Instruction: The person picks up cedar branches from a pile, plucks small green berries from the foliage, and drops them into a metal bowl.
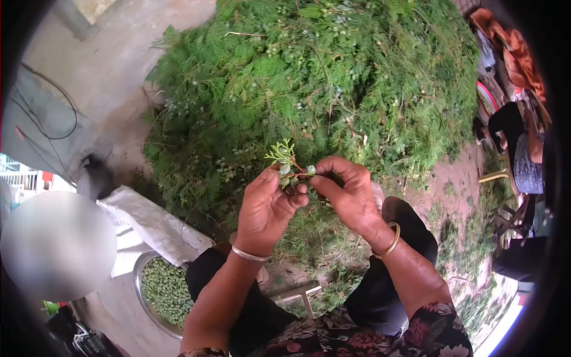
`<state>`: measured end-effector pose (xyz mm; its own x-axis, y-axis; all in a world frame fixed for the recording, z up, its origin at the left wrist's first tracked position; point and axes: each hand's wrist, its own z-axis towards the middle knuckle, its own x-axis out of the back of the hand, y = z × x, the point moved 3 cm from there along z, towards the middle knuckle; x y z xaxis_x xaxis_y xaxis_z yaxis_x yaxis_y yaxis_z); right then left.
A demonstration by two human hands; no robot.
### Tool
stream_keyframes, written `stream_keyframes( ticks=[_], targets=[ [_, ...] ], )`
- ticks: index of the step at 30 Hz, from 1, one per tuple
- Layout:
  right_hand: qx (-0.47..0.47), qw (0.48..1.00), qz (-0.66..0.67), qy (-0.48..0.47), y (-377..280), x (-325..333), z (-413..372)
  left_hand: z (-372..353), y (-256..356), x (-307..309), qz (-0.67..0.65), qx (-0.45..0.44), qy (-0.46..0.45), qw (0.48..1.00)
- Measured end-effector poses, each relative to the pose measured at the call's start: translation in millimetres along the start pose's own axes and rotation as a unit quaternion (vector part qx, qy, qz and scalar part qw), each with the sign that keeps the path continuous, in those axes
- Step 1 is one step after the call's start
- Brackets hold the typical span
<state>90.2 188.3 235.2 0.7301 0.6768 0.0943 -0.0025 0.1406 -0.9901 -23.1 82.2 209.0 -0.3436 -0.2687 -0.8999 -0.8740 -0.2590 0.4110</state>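
Between my two hands is a small conifer sprig (284,156) with flat scaly green leaves, a reddish stem and pale bluish-green cones. My left hand (262,208) holds its leafy side, thumb and fingers curled around it. From the other side, the thumb and forefinger of my right hand (348,193) pinch at a cone on the stem; the exact contact is partly hidden by the fingers. Just beyond both hands spreads a big heap of cut conifer branches (333,77), dotted with similar cones. Left of my leg stands a round metal basin (140,288) holding many green cones (166,291).
A white sack (154,223) lies beside the basin. At the right, a person (529,157) sits near a wooden stool (496,176). Dark cables (74,119) hang at the left, above a blurred round patch (58,246). Loose greenery litters the ground around my feet.
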Motion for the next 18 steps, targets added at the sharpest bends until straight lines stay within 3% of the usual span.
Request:
stream_keyframes(
  ticks=[5,12,18],
  targets=[
    [-0.090,0.991,0.086,-0.056,-4,-4,-1,-2,0,3,-0.010,-0.017,-0.010,1.000],
    [-0.087,0.975,0.157,-0.129,0,-3,1,-5,18,-14,0.152,-0.042,0.025,0.987],
    [-0.110,0.967,0.173,-0.152,-2,-1,1,-8,21,-22,0.163,-0.026,0.066,0.984]
  ],
)
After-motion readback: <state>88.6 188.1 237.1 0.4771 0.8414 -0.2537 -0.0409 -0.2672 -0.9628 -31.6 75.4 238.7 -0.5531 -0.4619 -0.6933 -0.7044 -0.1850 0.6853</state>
